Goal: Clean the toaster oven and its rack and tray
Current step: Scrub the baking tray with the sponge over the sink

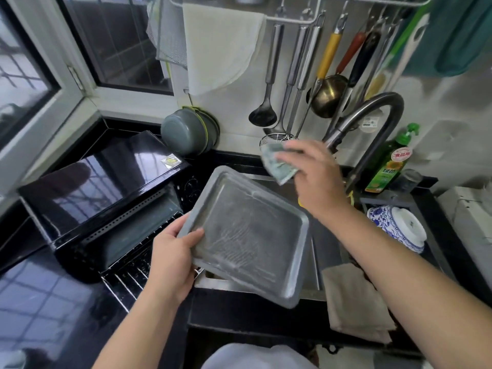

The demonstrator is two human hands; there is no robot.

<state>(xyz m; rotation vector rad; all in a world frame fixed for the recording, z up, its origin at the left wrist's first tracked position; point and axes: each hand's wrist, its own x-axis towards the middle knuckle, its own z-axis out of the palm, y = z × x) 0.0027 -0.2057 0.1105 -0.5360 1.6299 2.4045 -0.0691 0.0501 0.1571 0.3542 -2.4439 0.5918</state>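
Left hand (170, 259): grips the near-left corner of the tray (247, 235), thumb inside the rim.
Tray: grey, tilted, held over the sink (316, 251).
Right hand (316, 177): raised above the tray, fingers (290, 153) holding a scrub pad (277, 163).
Toaster oven (106, 193): black, on the table (45, 302), left of the sink, door open.
Rack (127, 275): sticks out of the oven.
Bowl (399, 227): blue-and-white, upside down, right of the sink.
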